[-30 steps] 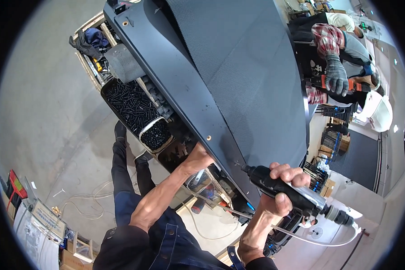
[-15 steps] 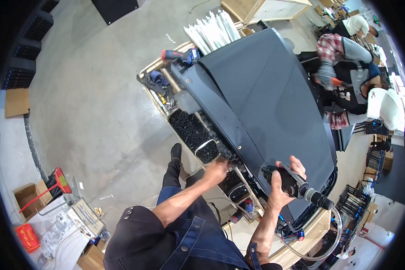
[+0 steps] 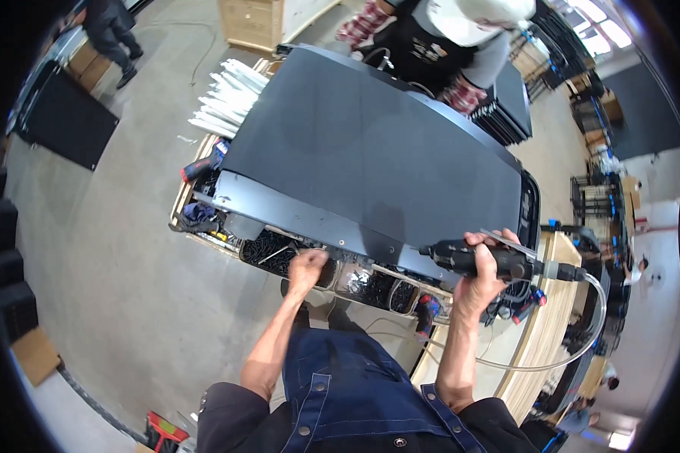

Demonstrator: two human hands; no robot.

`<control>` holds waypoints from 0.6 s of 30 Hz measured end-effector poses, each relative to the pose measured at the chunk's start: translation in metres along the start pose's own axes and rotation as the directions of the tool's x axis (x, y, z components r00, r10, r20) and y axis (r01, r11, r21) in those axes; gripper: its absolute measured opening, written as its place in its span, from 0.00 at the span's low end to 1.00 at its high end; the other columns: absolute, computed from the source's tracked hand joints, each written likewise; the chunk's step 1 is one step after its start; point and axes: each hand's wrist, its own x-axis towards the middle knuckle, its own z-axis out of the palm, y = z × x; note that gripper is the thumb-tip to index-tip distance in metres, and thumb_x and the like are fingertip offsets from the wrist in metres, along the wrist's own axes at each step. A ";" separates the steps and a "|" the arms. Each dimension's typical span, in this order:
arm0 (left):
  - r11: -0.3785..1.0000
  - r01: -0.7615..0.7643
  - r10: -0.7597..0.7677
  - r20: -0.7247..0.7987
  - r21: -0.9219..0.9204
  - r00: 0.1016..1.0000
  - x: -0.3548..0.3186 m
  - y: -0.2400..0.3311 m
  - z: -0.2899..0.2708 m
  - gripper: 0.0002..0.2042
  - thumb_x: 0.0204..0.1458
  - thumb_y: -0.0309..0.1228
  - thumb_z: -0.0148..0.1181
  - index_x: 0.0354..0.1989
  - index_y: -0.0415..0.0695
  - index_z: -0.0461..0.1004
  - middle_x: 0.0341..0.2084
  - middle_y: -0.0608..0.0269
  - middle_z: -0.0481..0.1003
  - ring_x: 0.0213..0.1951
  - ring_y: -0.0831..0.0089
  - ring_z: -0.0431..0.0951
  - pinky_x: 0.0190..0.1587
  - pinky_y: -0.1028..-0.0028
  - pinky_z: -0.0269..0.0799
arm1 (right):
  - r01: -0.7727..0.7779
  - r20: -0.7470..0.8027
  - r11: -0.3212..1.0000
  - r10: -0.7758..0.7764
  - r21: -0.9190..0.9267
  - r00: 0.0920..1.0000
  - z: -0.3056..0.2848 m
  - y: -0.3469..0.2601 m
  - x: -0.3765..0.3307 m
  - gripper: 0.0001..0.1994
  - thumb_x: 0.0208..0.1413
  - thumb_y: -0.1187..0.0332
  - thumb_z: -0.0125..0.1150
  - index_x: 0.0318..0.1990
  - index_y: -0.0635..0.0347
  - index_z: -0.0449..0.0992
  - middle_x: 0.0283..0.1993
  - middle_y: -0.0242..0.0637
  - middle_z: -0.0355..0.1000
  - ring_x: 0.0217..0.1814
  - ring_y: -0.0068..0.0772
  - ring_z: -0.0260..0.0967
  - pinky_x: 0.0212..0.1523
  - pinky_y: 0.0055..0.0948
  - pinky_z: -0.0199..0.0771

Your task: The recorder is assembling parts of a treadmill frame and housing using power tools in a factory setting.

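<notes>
My right hand (image 3: 482, 279) grips a black air rivet gun (image 3: 461, 258) over the near right corner of a large dark grey panel (image 3: 355, 143). The gun's nose points left, and a clear hose (image 3: 593, 332) loops from its back end. My left hand (image 3: 308, 268) is at the panel's near edge, over parts bins. Its fingers are curled together and slightly blurred; anything between them is too small to make out. Beside it lies a bin of black rivets (image 3: 268, 251); another bin of small dark parts (image 3: 366, 287) stands to its right.
A gloved co-worker (image 3: 423, 53) stands across the panel. White tubes (image 3: 230, 98) lie bundled at the far left. Cordless drivers rest at the left corner (image 3: 204, 162) and beside the bins (image 3: 427, 313). A wooden crate (image 3: 253, 23) stands behind.
My view has turned, so the panel now lies more crosswise before me. My left hand has come away from the middle bins toward the rivet bin. The rivet gun now points left, nearly level.
</notes>
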 end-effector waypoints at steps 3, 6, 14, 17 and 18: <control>0.449 0.663 -0.173 0.669 -0.599 0.723 0.013 0.029 0.055 0.19 0.57 0.40 0.66 0.53 0.42 0.75 0.44 0.61 0.79 0.45 0.68 0.79 0.50 0.64 0.76 | -0.104 0.053 0.993 0.107 -0.054 0.993 -0.049 -0.027 -0.019 0.28 0.49 0.70 0.71 0.55 0.62 0.62 0.38 0.39 0.71 0.40 0.35 0.76 0.50 0.43 0.77; 0.115 0.804 0.080 0.812 -0.583 0.578 0.031 0.026 0.098 0.16 0.55 0.38 0.67 0.47 0.44 0.75 0.42 0.60 0.79 0.46 0.65 0.79 0.50 0.62 0.77 | -0.258 -0.048 0.930 0.255 -0.263 0.966 -0.113 -0.054 -0.057 0.19 0.48 0.70 0.69 0.45 0.60 0.67 0.37 0.36 0.68 0.37 0.34 0.74 0.47 0.41 0.76; 0.283 0.703 -0.167 0.689 -0.652 0.706 0.048 0.012 0.114 0.14 0.62 0.40 0.56 0.49 0.45 0.75 0.37 0.65 0.78 0.33 0.71 0.74 0.32 0.72 0.71 | -0.523 -0.686 0.734 0.109 -0.433 0.720 -0.367 -0.098 -0.120 0.12 0.55 0.64 0.65 0.37 0.61 0.70 0.29 0.33 0.71 0.30 0.26 0.72 0.34 0.29 0.73; 0.100 0.679 -0.087 0.674 -0.727 0.734 0.046 0.006 0.104 0.15 0.63 0.39 0.55 0.52 0.42 0.73 0.45 0.59 0.78 0.44 0.64 0.78 0.44 0.68 0.77 | -0.539 -0.695 0.679 0.059 -0.498 0.716 -0.465 -0.089 -0.106 0.14 0.54 0.62 0.69 0.34 0.60 0.71 0.29 0.30 0.70 0.29 0.23 0.71 0.31 0.27 0.72; 0.236 0.607 -0.051 0.614 -0.759 0.787 0.037 0.009 0.106 0.16 0.62 0.37 0.56 0.53 0.41 0.72 0.45 0.58 0.78 0.44 0.64 0.78 0.44 0.67 0.77 | -0.545 -0.669 0.647 0.072 -0.533 0.740 -0.502 -0.081 -0.096 0.13 0.53 0.63 0.70 0.34 0.60 0.71 0.28 0.29 0.70 0.28 0.22 0.69 0.30 0.25 0.71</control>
